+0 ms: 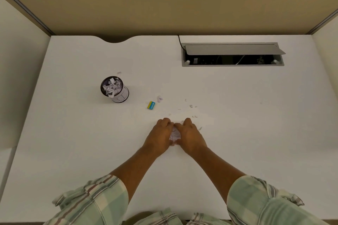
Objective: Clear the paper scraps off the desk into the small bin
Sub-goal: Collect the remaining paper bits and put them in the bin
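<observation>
White counter (pixel 73 151) fills my view, boxed in by tan partition walls, with an open cable hatch (pixel 232 54) set into its far right part. Both my hands sit together near the middle of the counter, cupped toward each other around a crumpled clump of paper scraps (pixel 175 135). My left hand (pixel 161 137) curls in from the left, fingers bent and pressed against the clump; my right hand (pixel 190 136) does the same from the right, and the fingertips of both nearly meet at the far side. Each hand is partly closed, and the white wad shows in the gap between the palms.

Loose paper bits (pixel 191 106) lie scattered on the counter just beyond my hands, and one larger piece (pixel 159 98) rests near a small yellow-and-teal eraser (pixel 151 105). Farther off to the left stands the small bin (pixel 115 89), a dark round mesh cup already holding white scraps, well apart from my hands. One tiny scrap (pixel 119 73) lies just behind it. My rolled plaid sleeves (pixel 95 199) show at the near edge.
</observation>
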Demonstrator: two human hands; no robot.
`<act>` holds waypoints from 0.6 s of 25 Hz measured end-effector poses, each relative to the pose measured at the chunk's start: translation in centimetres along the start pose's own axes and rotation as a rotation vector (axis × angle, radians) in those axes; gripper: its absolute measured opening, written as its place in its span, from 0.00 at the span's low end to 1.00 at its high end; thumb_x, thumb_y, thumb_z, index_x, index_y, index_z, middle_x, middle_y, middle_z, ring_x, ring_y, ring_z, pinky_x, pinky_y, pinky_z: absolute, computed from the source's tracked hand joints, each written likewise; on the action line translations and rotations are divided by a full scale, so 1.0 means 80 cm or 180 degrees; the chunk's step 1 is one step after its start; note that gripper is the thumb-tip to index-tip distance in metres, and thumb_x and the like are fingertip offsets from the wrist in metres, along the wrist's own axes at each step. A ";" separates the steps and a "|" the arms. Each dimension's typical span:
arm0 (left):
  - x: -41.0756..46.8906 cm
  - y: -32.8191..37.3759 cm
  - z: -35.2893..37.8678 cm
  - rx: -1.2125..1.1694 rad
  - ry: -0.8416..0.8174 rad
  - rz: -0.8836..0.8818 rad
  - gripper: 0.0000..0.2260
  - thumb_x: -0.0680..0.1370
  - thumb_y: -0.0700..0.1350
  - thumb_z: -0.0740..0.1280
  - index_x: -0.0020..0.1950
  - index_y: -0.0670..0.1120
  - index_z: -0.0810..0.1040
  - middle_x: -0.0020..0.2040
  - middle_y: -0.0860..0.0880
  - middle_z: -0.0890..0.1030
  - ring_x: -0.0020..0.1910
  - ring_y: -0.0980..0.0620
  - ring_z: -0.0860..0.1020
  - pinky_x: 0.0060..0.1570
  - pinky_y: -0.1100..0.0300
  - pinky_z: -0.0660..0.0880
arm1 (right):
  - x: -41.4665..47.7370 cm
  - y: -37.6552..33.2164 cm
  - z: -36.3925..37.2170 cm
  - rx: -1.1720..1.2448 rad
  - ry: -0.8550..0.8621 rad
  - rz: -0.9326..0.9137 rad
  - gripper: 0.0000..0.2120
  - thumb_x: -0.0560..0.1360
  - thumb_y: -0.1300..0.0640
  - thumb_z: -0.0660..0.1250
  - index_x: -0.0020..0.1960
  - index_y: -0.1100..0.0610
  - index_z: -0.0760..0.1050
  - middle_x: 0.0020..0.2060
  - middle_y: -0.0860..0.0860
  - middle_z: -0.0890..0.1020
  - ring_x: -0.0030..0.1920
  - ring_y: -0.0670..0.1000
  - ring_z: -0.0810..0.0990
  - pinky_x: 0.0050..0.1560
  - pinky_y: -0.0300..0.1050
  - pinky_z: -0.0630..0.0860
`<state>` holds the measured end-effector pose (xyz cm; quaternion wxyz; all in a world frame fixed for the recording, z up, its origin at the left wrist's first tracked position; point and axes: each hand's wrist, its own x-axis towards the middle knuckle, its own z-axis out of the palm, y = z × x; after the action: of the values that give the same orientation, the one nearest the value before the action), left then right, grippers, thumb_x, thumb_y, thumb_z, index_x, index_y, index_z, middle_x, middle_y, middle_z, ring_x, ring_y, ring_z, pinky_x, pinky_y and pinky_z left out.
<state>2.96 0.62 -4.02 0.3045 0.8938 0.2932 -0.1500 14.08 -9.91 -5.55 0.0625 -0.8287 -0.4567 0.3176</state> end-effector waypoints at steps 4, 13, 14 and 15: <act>0.001 0.007 0.011 -0.0198 0.0030 -0.0350 0.11 0.80 0.45 0.70 0.57 0.39 0.78 0.56 0.42 0.79 0.56 0.45 0.80 0.59 0.56 0.77 | 0.000 -0.007 0.007 0.0122 0.0140 0.0024 0.08 0.80 0.55 0.65 0.58 0.56 0.77 0.50 0.52 0.74 0.47 0.51 0.78 0.44 0.40 0.76; 0.004 0.020 0.012 -0.0675 0.0257 -0.0780 0.09 0.78 0.45 0.72 0.54 0.41 0.86 0.51 0.42 0.86 0.49 0.47 0.84 0.52 0.60 0.78 | 0.004 -0.011 -0.016 0.0751 0.0184 0.0583 0.05 0.76 0.61 0.71 0.47 0.58 0.86 0.43 0.52 0.87 0.43 0.51 0.83 0.42 0.36 0.73; 0.003 0.020 0.009 -0.0759 0.0331 -0.0778 0.09 0.77 0.44 0.73 0.54 0.41 0.87 0.50 0.43 0.86 0.48 0.47 0.84 0.53 0.59 0.79 | 0.002 -0.011 -0.020 0.0917 0.0235 0.0621 0.04 0.74 0.62 0.72 0.45 0.58 0.86 0.43 0.51 0.87 0.42 0.50 0.83 0.41 0.35 0.73; 0.001 0.020 0.006 -0.0872 0.0435 -0.0778 0.09 0.76 0.43 0.74 0.54 0.41 0.87 0.50 0.43 0.87 0.47 0.47 0.84 0.53 0.59 0.80 | 0.000 -0.012 -0.024 0.1060 0.0279 0.0632 0.04 0.73 0.63 0.73 0.44 0.58 0.86 0.42 0.51 0.86 0.40 0.50 0.83 0.39 0.34 0.72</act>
<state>3.95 -0.64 -3.70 0.3822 0.8098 0.4372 -0.0835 14.51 -9.01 -3.67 0.1870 -0.8609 -0.3107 0.3569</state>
